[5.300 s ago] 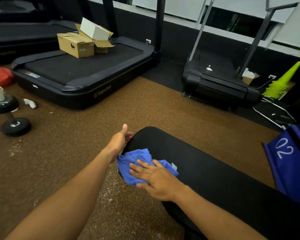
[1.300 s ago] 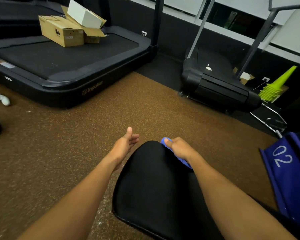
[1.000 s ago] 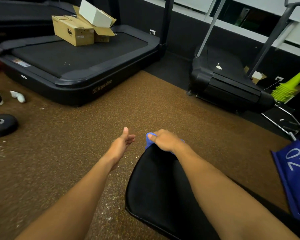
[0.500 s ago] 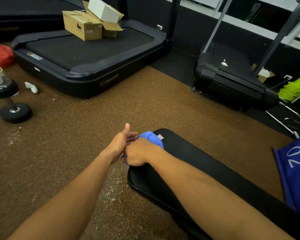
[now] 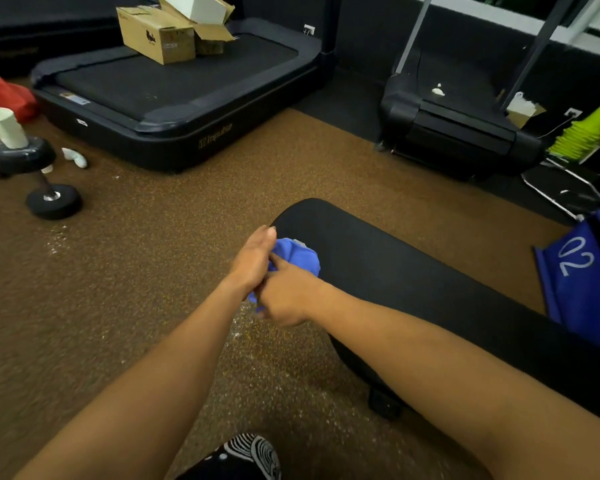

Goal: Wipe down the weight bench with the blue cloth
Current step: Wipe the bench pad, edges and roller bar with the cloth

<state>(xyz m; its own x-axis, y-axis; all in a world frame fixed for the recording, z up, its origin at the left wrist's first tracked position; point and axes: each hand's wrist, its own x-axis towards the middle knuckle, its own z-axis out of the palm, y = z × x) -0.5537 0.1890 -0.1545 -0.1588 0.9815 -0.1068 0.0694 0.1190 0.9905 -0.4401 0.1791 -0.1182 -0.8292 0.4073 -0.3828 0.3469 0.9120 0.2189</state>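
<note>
Bench [image 5: 413, 271] edge: blue cloth [image 5: 297, 256] mostly hidden, bunched between left hand [image 5: 253, 261] and right hand [image 5: 284, 296], seemingly both gripping

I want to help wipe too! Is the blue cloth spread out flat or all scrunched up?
Scrunched up. The blue cloth is a rounded wad between the left hand and right hand, at the black padded bench's edge.

bench [image 5: 413, 271]: black pad, blue cloth [image 5: 297, 256] at left edge | floor [image 5: 153, 271]: brown speckled
</note>
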